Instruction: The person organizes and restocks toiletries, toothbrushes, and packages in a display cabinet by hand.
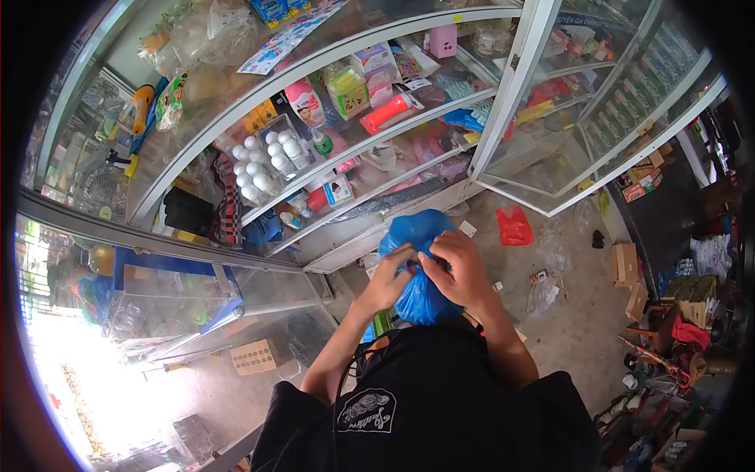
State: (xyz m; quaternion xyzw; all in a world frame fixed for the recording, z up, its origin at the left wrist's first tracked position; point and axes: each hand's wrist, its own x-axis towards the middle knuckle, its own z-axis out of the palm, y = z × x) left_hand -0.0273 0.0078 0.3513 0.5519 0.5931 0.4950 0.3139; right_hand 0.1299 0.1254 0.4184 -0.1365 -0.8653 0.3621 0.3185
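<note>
A full blue plastic bag (425,303) hangs in front of my black shirt, its upper part bunched under my fingers. My left hand (385,277) has its fingers curled onto the bag's gathered plastic from the left side. From the right, my right hand (456,267) pinches the same gathered part, thumb and fingers bent. The fingertips of both hands nearly meet. What the bag contains is hidden by the plastic.
Glass shelves hold white-capped bottles (255,169), a pink bottle (304,103) and boxes. An open glass door (550,185) stands at the upper right. On the floor lie a red bag (515,226) and cardboard boxes (626,264). Clutter fills the lower right.
</note>
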